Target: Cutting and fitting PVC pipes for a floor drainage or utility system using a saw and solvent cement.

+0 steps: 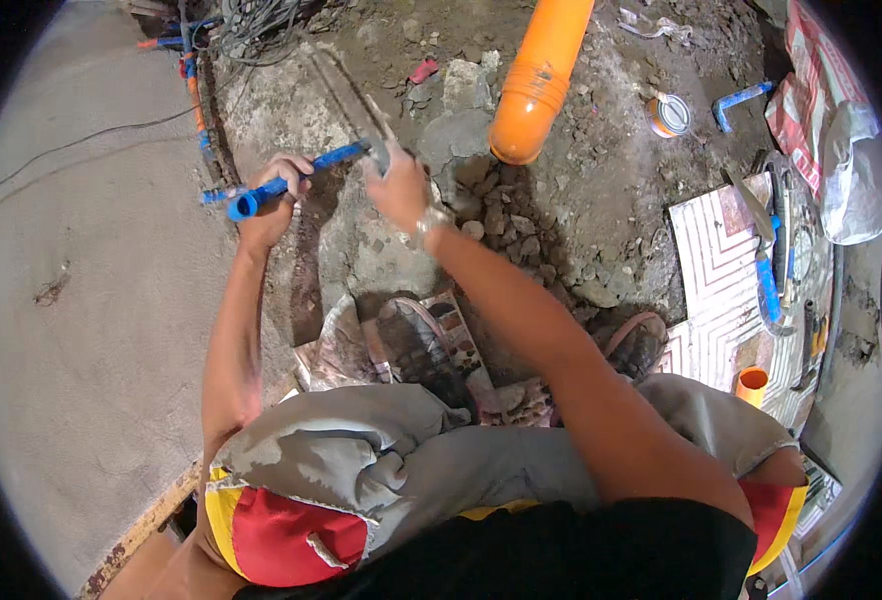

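Blue pipe (336,157) gripped by left hand (279,185), near right edge of slab (111,300) | grey tool (379,155) gripped by right hand (399,185) at pipe's far end | work judged unfinished; amount left cannot be told

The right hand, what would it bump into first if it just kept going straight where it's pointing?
Past the grey tool it grips, the right hand would probably bump the blue pipe, near its far end. Depth is unclear, so it might slip just over.
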`<state>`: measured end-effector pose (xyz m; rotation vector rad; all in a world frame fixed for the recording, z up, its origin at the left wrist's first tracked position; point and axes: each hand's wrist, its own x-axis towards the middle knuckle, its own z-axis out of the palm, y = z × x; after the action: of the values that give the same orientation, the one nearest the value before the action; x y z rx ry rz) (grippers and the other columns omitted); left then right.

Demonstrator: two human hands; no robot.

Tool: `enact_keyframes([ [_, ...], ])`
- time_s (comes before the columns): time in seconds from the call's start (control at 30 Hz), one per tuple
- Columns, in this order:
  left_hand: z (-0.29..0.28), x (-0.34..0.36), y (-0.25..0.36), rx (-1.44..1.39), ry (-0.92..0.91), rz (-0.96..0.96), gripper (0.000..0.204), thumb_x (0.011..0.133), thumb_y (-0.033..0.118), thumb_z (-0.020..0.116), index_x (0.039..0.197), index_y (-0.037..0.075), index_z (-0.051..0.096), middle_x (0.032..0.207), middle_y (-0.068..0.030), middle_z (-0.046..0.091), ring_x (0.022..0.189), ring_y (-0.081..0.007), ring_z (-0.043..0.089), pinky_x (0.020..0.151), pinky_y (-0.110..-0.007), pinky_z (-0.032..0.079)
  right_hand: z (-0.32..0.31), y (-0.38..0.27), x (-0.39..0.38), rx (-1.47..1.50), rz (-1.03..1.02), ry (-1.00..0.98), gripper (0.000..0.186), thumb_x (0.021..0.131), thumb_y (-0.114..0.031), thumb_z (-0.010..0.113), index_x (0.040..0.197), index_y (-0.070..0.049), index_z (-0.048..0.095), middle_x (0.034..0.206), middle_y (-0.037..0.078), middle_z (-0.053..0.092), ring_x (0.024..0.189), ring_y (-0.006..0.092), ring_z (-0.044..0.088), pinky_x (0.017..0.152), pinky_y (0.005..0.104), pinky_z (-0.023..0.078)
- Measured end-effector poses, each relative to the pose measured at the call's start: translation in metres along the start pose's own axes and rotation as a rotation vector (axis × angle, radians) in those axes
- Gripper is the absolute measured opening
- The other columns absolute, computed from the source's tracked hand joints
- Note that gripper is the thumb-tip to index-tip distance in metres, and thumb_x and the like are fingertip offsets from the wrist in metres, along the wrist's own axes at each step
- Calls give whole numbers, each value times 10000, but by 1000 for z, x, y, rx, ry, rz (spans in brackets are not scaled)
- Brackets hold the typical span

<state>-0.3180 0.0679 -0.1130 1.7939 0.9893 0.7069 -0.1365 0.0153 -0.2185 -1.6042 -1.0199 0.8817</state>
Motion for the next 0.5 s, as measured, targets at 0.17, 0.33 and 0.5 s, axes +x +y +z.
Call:
enact_keyframes([
  [0.17, -20, -16, -13, 25, 279, -210, 207, 850, -78, 650, 866, 62, 499, 1048, -90, 631, 1145, -259, 606, 934, -366, 514, 3, -27, -6, 123, -21, -146, 437, 871, -231, 642, 1225, 24, 620, 928, 265, 691, 855, 421, 667, 789, 485, 521],
  [0.33, -55, -1, 21, -656, 468, -230, 244, 876, -57, 646, 976, 91, 479, 1084, -79, 614, 1184, -275, 586, 1038, -418, 474, -70, -88, 10, 311, 126, -212, 284, 879, -244, 687, 982, 17, 642, 722, 91, 651, 625, 172, 654, 603, 348, 534],
  [0.5, -65, 2, 10, -965, 233, -9, 324, 844, -145, 621, 876, 147, 483, 1092, -42, 592, 1290, -261, 511, 1116, -464, 435, -141, -108, 51, 631, 38, -176, 137, 929, -175, 645, 940, -41, 622, 701, 20, 615, 503, 98, 563, 475, 263, 473],
])
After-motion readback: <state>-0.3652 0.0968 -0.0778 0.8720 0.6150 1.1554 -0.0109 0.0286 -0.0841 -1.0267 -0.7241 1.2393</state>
